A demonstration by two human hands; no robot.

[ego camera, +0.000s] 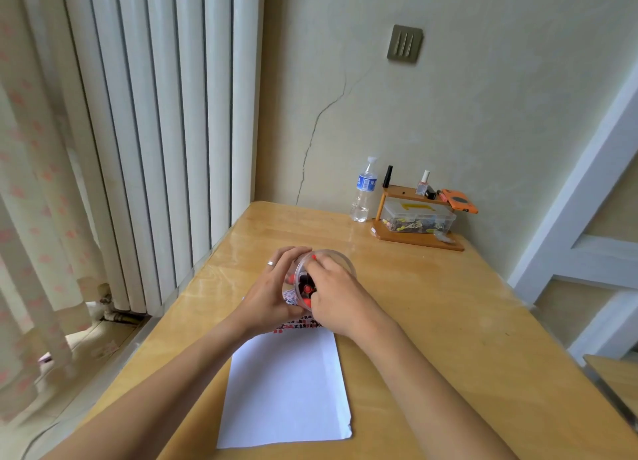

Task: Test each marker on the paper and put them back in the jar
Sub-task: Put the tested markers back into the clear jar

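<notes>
A clear plastic jar [340,261] stands at the far end of a white sheet of paper [286,387] on the wooden table. Inside it I see several markers [307,288] with red and black caps. My left hand [272,294], a ring on one finger, curls round the jar's left side and holds it. My right hand [331,294] reaches into the jar's mouth with its fingers among the markers; whether they pinch one is hidden. Red and black test marks [297,325] show on the paper just below the hands.
A water bottle [362,190] stands at the back of the table [431,304]. Beside it is a small wooden shelf [414,231] with a clear box, small bottles and an orange item. A radiator [155,131] and a curtain are on the left.
</notes>
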